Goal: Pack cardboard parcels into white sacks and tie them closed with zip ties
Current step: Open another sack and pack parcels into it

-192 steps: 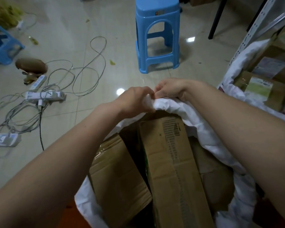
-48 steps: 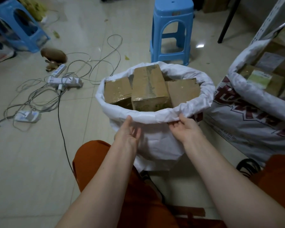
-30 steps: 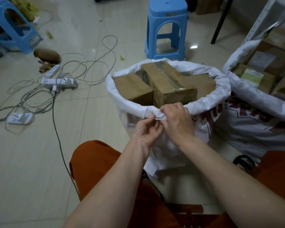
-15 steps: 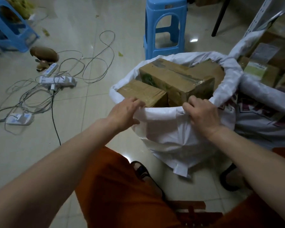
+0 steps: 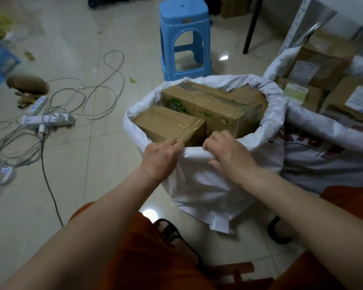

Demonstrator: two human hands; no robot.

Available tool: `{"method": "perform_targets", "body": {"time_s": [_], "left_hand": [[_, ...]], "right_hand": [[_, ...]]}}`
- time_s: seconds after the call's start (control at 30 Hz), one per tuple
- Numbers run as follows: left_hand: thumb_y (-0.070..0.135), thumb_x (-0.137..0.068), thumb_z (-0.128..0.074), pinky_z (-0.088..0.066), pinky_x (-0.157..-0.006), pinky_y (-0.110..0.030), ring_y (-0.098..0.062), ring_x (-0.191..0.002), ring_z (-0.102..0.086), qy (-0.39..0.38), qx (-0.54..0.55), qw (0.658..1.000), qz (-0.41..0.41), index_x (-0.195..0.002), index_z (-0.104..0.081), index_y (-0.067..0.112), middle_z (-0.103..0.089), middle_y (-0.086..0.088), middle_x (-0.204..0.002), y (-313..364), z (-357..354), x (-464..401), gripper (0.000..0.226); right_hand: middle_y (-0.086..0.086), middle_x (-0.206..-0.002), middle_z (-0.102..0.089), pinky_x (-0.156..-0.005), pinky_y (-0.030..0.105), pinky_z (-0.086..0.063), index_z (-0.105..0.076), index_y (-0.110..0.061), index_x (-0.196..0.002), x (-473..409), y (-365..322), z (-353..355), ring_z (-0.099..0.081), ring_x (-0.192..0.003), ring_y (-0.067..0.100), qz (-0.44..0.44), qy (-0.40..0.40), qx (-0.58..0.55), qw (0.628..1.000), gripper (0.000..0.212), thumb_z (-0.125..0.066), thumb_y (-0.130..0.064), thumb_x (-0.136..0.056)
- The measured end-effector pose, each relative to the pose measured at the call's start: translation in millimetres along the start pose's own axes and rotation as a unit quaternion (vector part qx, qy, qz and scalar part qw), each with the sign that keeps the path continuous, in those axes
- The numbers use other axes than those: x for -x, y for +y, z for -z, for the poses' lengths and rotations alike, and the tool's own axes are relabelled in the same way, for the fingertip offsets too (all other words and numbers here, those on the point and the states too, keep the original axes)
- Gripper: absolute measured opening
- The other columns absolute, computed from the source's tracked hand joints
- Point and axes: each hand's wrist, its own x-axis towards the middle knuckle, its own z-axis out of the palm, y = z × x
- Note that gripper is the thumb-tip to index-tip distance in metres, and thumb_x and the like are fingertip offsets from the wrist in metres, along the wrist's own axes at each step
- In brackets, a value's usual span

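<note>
A white sack [image 5: 208, 185] stands on the floor in front of my knees, its rim rolled down and its mouth wide. Inside it lie cardboard parcels: a taped flat one [image 5: 168, 122] at the left, a longer one with a green print [image 5: 214, 103] behind it, a third mostly hidden at the back right. My left hand [image 5: 161, 155] grips the near rim with curled fingers. My right hand [image 5: 228, 151] grips the same rim a little to the right. No zip tie is in view.
A second white sack [image 5: 323, 147] with red print, holding labelled parcels, leans at the right against a metal rack [image 5: 296, 24]. A blue plastic stool [image 5: 184, 36] stands behind the sack. Power strips and tangled cables [image 5: 46, 118] lie on the tiled floor at the left.
Both hands have shifted along the near rim and closed in on the middle, bunching it between them. The sack has tipped slightly toward me and the view has moved closer.
</note>
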Motion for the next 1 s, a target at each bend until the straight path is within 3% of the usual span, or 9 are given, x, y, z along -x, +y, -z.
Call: {"method": "perform_targets", "body": {"time_s": [0.13, 0.3, 0.43, 0.5, 0.67, 0.8, 0.87, 0.93, 1.0], "left_hand": [[0.003, -0.064, -0.076, -0.044, -0.038, -0.025, -0.024, -0.045, -0.056, -0.026, 0.004, 1.0, 0.018, -0.071, -0.064, 0.01, -0.059, -0.006, -0.062, 7, 0, 15, 0.016], [0.005, -0.063, -0.078, -0.042, -0.039, -0.024, -0.024, -0.046, -0.056, -0.028, -0.018, 0.998, 0.046, -0.071, -0.063, 0.012, -0.06, -0.006, -0.064, 6, 6, 25, 0.018], [0.006, -0.069, -0.059, -0.033, -0.038, -0.02, -0.024, -0.041, -0.053, 0.019, -0.056, 0.997, 0.051, -0.064, -0.06, 0.013, -0.055, -0.004, -0.057, 9, 16, 19, 0.009], [0.007, -0.064, -0.069, -0.034, -0.037, -0.02, -0.024, -0.041, -0.054, 0.012, -0.056, 0.997, 0.05, -0.063, -0.06, 0.014, -0.055, -0.004, -0.056, 20, 14, 12, 0.012], [0.007, -0.042, -0.085, -0.028, -0.035, -0.018, -0.02, -0.038, -0.053, -0.022, -0.024, 0.996, 0.084, -0.059, -0.062, 0.016, -0.056, 0.0, -0.053, 58, -7, -2, 0.031], [0.008, -0.04, -0.087, -0.025, -0.034, -0.016, -0.019, -0.033, -0.049, -0.021, 0.051, 0.991, 0.122, -0.055, -0.062, 0.017, -0.054, 0.001, -0.047, 86, -20, -7, 0.03], [0.006, -0.054, -0.079, -0.029, -0.04, -0.021, -0.024, -0.044, -0.058, -0.039, 0.081, 0.985, 0.145, -0.066, -0.064, 0.014, -0.06, -0.003, -0.056, 96, -20, -5, 0.021], [0.011, -0.075, -0.065, -0.034, -0.055, -0.029, -0.027, -0.075, -0.063, -0.111, 0.125, 0.97, 0.178, -0.089, -0.062, 0.014, -0.065, -0.006, -0.083, 96, -15, 2, 0.015], [0.027, -0.076, -0.067, -0.041, -0.072, -0.031, -0.021, -0.1, -0.053, -0.098, 0.181, 0.942, 0.266, -0.104, -0.058, 0.019, -0.057, -0.002, -0.105, 87, -5, 16, 0.031]], "right_hand": [[0.007, -0.069, -0.049, -0.041, 0.026, -0.021, -0.054, -0.011, -0.068, -4, -8, -24, -0.049, -0.059, 0.025, 0.095, 0.014, 0.112, 0.989, 0.025, -0.067, 0.007, -0.058], [0.006, -0.058, -0.048, -0.037, 0.024, -0.027, -0.053, -0.013, -0.059, -23, -6, -40, -0.046, -0.045, 0.021, 0.185, 0.104, 0.155, 0.965, 0.02, -0.046, 0.003, -0.069], [0.006, -0.056, -0.047, -0.037, 0.026, -0.03, -0.052, -0.013, -0.059, -34, -1, -37, -0.047, -0.045, 0.022, 0.19, 0.139, 0.129, 0.963, 0.021, -0.047, 0.003, -0.071], [0.007, -0.055, -0.046, -0.036, 0.027, -0.029, -0.05, -0.012, -0.058, -28, 8, -36, -0.047, -0.044, 0.023, 0.177, 0.132, 0.108, 0.969, 0.019, -0.049, 0.004, -0.069], [0.009, -0.082, -0.051, -0.044, 0.029, -0.03, -0.054, -0.009, -0.073, 1, 21, -27, -0.053, -0.071, 0.026, 0.047, -0.029, 0.06, 0.997, 0.026, -0.075, -0.001, -0.06], [0.007, -0.103, -0.049, -0.055, 0.036, -0.041, -0.052, -0.008, -0.088, 12, 15, -29, -0.045, -0.092, 0.022, -0.018, -0.051, -0.015, 0.998, 0.016, -0.064, -0.009, -0.077], [0.007, -0.088, -0.052, -0.05, 0.031, -0.032, -0.052, -0.01, -0.081, 19, 16, -36, -0.047, -0.082, 0.023, -0.018, -0.025, 0.004, 1.0, 0.018, -0.069, -0.008, -0.075], [0.007, -0.072, -0.051, -0.044, 0.026, -0.025, -0.053, -0.009, -0.069, 26, 17, -42, -0.049, -0.063, 0.023, 0.018, -0.015, 0.029, 0.999, 0.028, -0.078, 0.0, -0.062], [0.01, -0.066, -0.05, -0.042, 0.022, -0.023, -0.054, -0.007, -0.063, 27, 19, -44, -0.046, -0.049, 0.024, 0.021, 0.002, 0.043, 0.999, 0.03, -0.079, 0.008, -0.055]]}}
